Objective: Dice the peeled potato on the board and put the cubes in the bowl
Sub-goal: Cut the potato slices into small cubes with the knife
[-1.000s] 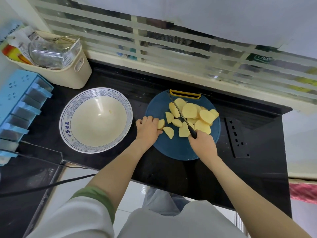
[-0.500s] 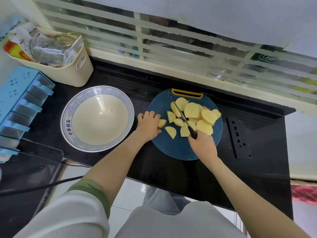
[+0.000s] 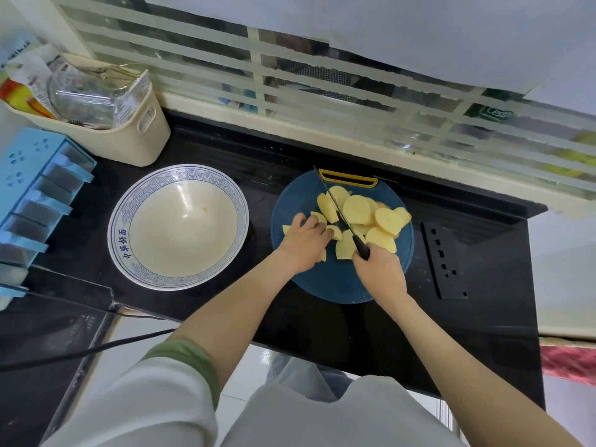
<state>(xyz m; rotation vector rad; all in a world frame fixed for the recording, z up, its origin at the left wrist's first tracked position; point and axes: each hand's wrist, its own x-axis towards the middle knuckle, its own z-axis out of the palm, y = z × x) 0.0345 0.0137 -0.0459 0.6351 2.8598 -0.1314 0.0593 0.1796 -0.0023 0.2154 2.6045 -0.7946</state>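
Dark-blue board (image 3: 325, 282): round, with a yellow handle slot at its far rim. It lies flat on the black counter (image 3: 290, 321). The near part of the board is bare.
Potato slices (image 3: 356, 209): pale yellow and overlapping, heaped on the far and right parts of the board. A few cut pieces lie toward its left rim. All are inside the rim.
Left hand (image 3: 303, 245): on the left part of the board. The fingers are curled down over the cut pieces and hold them against the surface.
Right hand (image 3: 380, 272): over the near-right part of the board, fingers wrapped round the black handle of the knife (image 3: 338, 211).
Knife blade: runs diagonally from the handle toward the yellow slot, across the slices.
Bowl (image 3: 122, 240): left of the board, with blue-patterned rim. A narrow strip of counter separates the two rims. One small pale bit lies inside.
Front edge: a band of bare counter lies between the board's near rim and the counter edge.
Right of board: black perforated plate (image 3: 443, 262), near but apart.
Behind board: a dark strip of counter, then the window ledge.
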